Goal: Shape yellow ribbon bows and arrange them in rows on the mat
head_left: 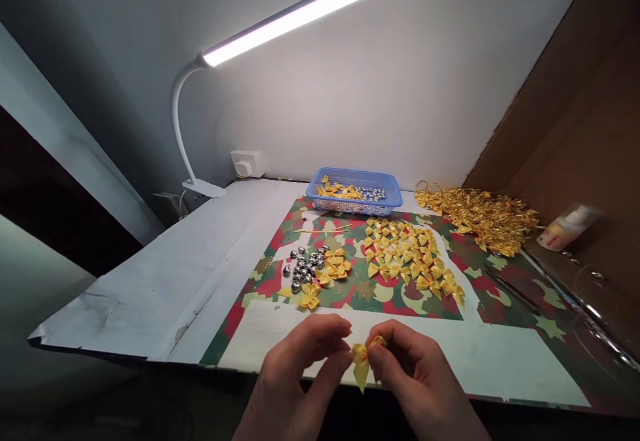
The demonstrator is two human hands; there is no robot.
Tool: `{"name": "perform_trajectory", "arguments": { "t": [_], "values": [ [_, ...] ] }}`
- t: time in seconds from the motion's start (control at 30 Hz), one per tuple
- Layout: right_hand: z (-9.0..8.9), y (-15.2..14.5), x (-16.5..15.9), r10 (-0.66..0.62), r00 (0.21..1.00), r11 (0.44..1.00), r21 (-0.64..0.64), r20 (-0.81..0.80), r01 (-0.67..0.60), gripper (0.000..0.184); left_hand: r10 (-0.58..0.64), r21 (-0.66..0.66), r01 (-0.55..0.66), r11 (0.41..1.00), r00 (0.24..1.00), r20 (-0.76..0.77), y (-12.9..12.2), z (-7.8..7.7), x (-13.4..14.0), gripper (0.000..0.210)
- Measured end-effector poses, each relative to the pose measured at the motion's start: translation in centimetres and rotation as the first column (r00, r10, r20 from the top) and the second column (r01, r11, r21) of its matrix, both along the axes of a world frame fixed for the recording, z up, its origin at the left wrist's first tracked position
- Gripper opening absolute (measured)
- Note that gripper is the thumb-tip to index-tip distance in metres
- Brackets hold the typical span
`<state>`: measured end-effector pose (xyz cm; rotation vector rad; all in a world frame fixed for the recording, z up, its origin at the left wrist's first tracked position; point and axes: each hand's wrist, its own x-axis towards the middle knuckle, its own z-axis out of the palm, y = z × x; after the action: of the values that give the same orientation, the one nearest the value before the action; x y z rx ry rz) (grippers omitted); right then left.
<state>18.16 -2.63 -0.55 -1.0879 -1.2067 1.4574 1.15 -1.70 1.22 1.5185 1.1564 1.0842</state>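
Note:
At the front edge of the table, my right hand [413, 368] pinches a yellow ribbon bow [361, 358] between thumb and fingers. My left hand [307, 368] is at the bow's left loop, its thumb and a finger closed against the loop's edge, while the index finger is lifted. One tail of the bow hangs down between the hands. Beyond them lie silver jingle bells [303, 271] in a loose pile. Several yellow bows [336, 266] touch that pile, and a larger spread of yellow bows [405, 254] covers the mat to the right.
A blue basket [395, 200] with yellow pieces and silver bells stands at the back. Gold ties [480, 214] are heaped at right, near a white bottle [567, 228] and tweezers [513, 289]. A clip-on lamp [183, 121] arches over the patterned mat [370, 291]. Cardboard [575, 114] walls the right side.

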Motion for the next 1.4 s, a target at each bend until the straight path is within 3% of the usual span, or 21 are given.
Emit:
{"name": "perform_trajectory", "arguments": {
  "t": [0.1, 0.2, 0.3, 0.4, 0.5, 0.63, 0.83, 0.93, 1.17, 1.4],
  "values": [
    [0.1, -0.1, 0.1, 0.019, 0.997, 0.999, 0.024, 0.078, -0.021, 0.038, -0.093, 0.186, 0.124, 0.975, 0.982, -0.165, 0.4, 0.5, -0.2, 0.011],
    [0.1, -0.1, 0.2, 0.022, 0.987, 0.998, 0.061, 0.159, -0.032, 0.038, -0.165, 0.182, 0.209, 0.961, 0.959, -0.231, 0.7, 0.6, -0.1, 0.019],
    [0.2, -0.1, 0.3, 0.033, 0.972, 0.996, 0.073, 0.234, -0.052, 0.036, -0.226, 0.080, 0.256, 0.963, 0.934, -0.278, 0.6, 0.6, 0.0, 0.020],
    [0.4, -0.2, 0.6, 0.074, 0.954, 0.991, 0.083, 0.289, -0.102, 0.034, -0.324, -0.108, 0.306, 0.946, 0.903, -0.281, 0.4, 0.8, -0.1, 0.018],
    [0.6, -0.3, 0.9, 0.119, 0.939, 0.985, 0.081, 0.322, -0.153, 0.031, -0.404, -0.231, 0.358, 0.905, 0.894, -0.194, 0.4, 1.2, -0.3, 0.021],
    [0.7, -0.3, 1.2, 0.176, 0.934, 0.978, 0.053, 0.311, -0.202, 0.028, -0.455, -0.285, 0.421, 0.861, 0.888, -0.061, 0.7, 1.3, -0.4, 0.026],
    [0.6, -0.4, 0.7, 0.158, 0.961, 0.987, 0.004, 0.227, -0.164, 0.034, -0.453, -0.283, 0.413, 0.866, 0.887, -0.091, 0.8, 1.2, -0.2, 0.026],
    [0.5, -0.4, 0.4, 0.106, 0.962, 0.991, 0.051, 0.252, -0.122, 0.037, -0.452, -0.288, 0.403, 0.869, 0.883, -0.128, 0.6, 1.2, -0.2, 0.025],
    [0.3, -0.6, 0.6, 0.115, 0.938, 0.977, 0.134, 0.327, -0.166, 0.032, -0.448, -0.366, 0.458, 0.810, 0.886, 0.118, 0.8, 1.0, 0.1, 0.028],
    [0.2, -0.4, 0.7, 0.083, 0.924, 0.978, 0.148, 0.372, -0.147, 0.034, -0.327, -0.387, 0.403, 0.829, 0.912, 0.249, 0.9, 0.5, 0.5, 0.021]
  ]
}}
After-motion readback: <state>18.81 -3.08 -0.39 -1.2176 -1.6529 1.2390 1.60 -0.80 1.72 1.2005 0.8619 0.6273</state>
